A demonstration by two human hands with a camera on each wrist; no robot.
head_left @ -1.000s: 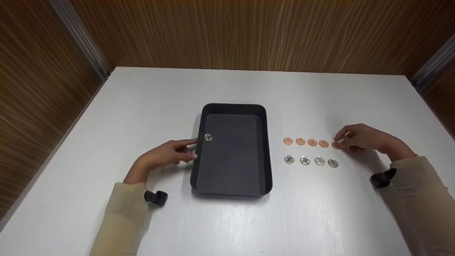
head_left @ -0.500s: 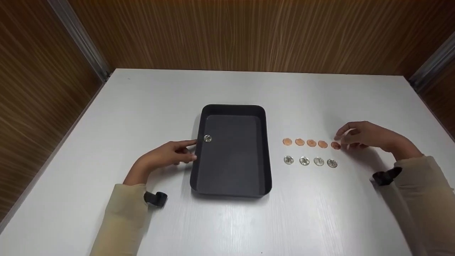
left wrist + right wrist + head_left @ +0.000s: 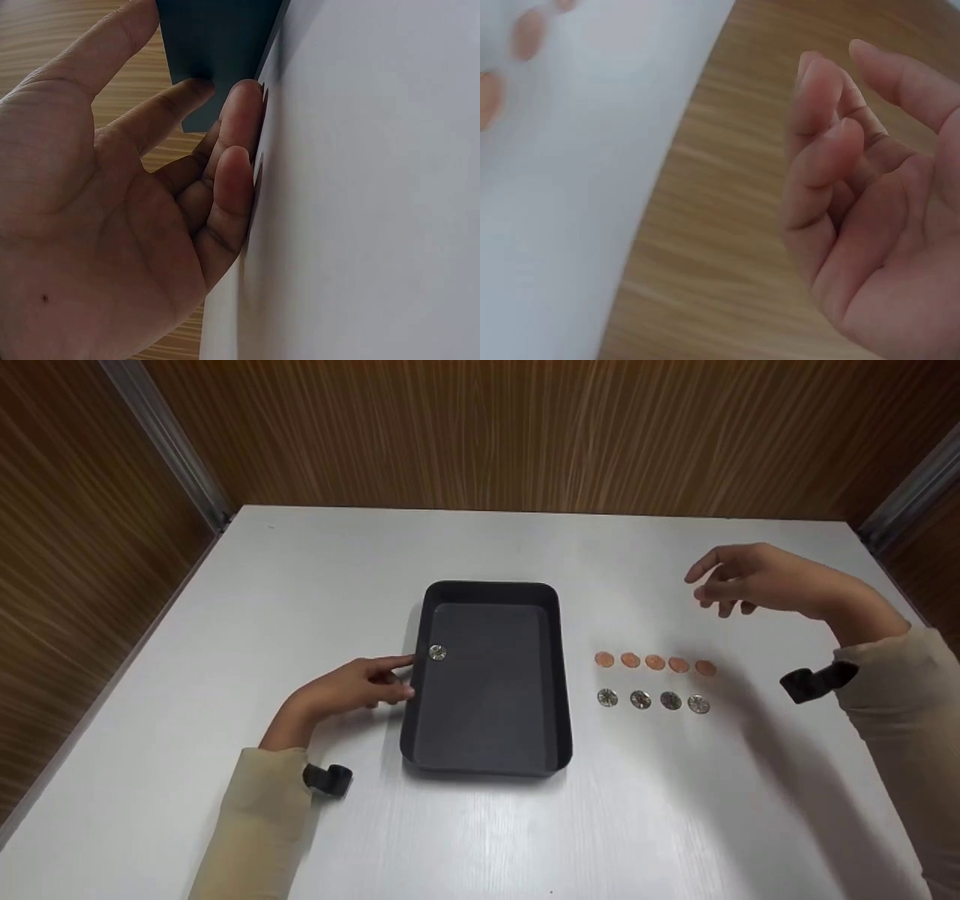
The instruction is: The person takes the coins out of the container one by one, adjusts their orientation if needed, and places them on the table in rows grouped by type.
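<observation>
The left hand [image 3: 352,686] rests on the white tabletop [image 3: 480,840], fingers relaxed and touching the left wall of the black rectangular plastic tray [image 3: 564,675]. One silver coin [image 3: 437,652] lies inside the tray by that wall. The right hand [image 3: 750,581] hovers above the tabletop, fingers loosely curled, seemingly holding nothing. Below it lie a row of five copper coins [image 3: 655,662] and a row of four silver coins [image 3: 640,700].

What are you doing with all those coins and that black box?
A person sits at a white table. The left hand rests against the side of a black tray, which has one silver coin inside. Beside the tray lie a row of five copper coins and a row of four silver coins. The right hand hovers above them, holding nothing.
</observation>
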